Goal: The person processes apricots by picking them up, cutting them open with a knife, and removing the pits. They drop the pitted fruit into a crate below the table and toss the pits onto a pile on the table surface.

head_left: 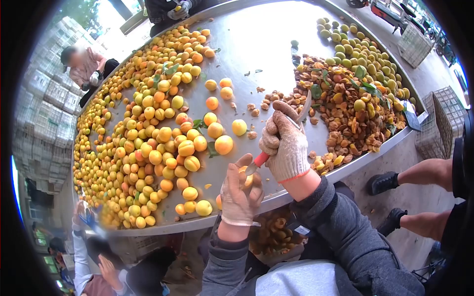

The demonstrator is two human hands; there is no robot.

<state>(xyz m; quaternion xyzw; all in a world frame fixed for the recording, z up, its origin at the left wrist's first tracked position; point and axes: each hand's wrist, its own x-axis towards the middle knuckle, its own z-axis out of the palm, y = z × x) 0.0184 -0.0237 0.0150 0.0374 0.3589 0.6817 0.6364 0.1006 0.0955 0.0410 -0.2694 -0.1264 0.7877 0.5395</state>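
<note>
From my end I see the gloved left hand (240, 195) partly curled, cupping one apricot (248, 182) that its fingers largely hide. The gloved right hand (287, 143) is closed in a fist round a red-handled tool (261, 159), whose metal end sits right at the fruit; I can't tell whether it bites in. A curved blade (306, 107) shows past the far side of the fist, and I take it to be part of the same tool. The held fruit is over the near edge of the metal worktop (237, 54).

I'd expect the apricot to be light, with tender flesh that bruises easily, a hard stone inside, and smooth skin likely to turn slippery once juice is on it. I'd hold it by its sides, thumb against fingertips, with a gentle squeeze, clear of the metal. What shows of it is yellow-orange.

Outward to the left, the loose apricots (185, 148) are round and smooth, running from greenish yellow to deep orange, some blushed red. Beyond the right hand lies a heap of split fruit (340, 123), brownish orange and crumpled, with greener whole fruit (382, 61) behind it.
</note>
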